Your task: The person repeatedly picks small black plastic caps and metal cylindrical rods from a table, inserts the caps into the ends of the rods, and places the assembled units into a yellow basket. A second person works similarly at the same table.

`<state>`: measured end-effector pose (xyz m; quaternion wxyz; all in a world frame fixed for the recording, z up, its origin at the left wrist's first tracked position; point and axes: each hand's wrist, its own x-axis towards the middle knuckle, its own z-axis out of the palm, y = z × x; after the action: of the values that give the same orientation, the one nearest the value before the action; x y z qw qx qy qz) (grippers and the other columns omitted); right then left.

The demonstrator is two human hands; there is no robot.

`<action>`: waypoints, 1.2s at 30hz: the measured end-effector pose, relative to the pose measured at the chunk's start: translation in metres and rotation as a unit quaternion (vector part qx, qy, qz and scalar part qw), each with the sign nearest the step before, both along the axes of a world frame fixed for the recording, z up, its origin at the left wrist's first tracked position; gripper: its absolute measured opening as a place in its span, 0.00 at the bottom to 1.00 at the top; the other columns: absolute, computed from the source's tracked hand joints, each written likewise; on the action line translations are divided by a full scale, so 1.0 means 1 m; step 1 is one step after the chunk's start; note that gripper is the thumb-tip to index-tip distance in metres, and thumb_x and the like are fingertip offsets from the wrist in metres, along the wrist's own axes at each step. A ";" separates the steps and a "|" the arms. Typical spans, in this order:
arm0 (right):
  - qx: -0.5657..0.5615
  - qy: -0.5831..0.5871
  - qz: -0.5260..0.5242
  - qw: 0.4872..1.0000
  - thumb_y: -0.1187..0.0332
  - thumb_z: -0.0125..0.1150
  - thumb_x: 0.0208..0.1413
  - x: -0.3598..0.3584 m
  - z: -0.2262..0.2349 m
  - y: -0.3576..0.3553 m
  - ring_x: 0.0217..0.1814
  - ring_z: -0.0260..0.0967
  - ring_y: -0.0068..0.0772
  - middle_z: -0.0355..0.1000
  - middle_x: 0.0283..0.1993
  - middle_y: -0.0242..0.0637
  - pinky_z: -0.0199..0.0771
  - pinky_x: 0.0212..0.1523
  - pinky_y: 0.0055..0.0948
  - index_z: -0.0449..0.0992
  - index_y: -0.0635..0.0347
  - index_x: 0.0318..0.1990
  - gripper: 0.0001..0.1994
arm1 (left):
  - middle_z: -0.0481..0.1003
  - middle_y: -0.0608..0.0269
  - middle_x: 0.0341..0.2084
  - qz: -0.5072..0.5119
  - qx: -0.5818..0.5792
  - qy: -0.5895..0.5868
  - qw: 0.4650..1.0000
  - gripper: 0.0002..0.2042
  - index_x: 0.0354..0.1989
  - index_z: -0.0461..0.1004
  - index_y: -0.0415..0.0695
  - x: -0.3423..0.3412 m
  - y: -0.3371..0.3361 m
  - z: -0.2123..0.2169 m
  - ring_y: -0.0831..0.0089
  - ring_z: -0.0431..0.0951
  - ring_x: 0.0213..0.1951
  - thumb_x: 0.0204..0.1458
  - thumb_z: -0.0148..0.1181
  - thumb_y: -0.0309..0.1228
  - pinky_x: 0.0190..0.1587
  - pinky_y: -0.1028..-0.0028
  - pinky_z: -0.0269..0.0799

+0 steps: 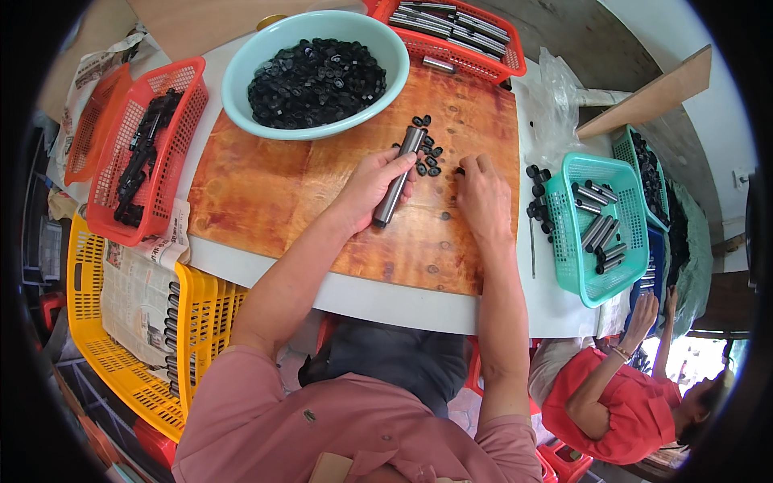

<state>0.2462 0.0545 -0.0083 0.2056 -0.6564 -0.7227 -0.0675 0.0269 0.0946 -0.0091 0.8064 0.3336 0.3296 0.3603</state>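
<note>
While the left hand had its fingers clamped on a grey metal tube, the right hand pinched a small black cap off the wooden worktop.

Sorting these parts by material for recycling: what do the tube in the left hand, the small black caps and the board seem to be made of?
The tube in the left hand looks like metal: grey, with a dull sheen along it. The small black caps look like moulded plastic or rubber, matte; hard to tell which. The board looks like varnished wood, glossy reddish brown with visible grain.
</note>
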 end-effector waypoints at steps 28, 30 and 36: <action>-0.121 0.284 -0.017 0.951 0.76 0.69 0.54 0.003 0.008 -0.013 0.44 0.79 0.48 0.78 0.42 0.47 0.79 0.44 0.42 0.82 0.67 0.44 0.10 | 0.79 0.51 0.44 -0.061 -0.043 -0.083 0.994 0.19 0.65 0.67 0.37 0.001 -0.007 0.004 0.70 0.81 0.34 0.74 0.44 0.35 0.36 0.72 0.78; -0.096 0.282 -0.009 0.954 0.76 0.69 0.53 0.000 0.008 -0.014 0.43 0.79 0.47 0.79 0.42 0.46 0.79 0.44 0.42 0.82 0.66 0.46 0.12 | 0.79 0.50 0.46 -0.070 -0.045 -0.081 0.993 0.19 0.66 0.66 0.37 0.000 -0.005 -0.002 0.70 0.81 0.33 0.74 0.44 0.35 0.36 0.72 0.78; -0.086 0.279 0.020 0.956 0.72 0.72 0.52 0.002 0.004 -0.013 0.42 0.79 0.46 0.79 0.41 0.46 0.79 0.43 0.41 0.81 0.63 0.48 0.15 | 0.80 0.52 0.44 -0.062 -0.045 -0.085 0.993 0.18 0.64 0.67 0.39 0.002 -0.006 -0.004 0.70 0.81 0.33 0.74 0.44 0.35 0.37 0.72 0.78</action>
<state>0.2481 0.0415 -0.0039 0.3431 -0.6496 -0.6528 0.1849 0.0293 0.0890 -0.0127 0.8664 0.2854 0.2542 0.3213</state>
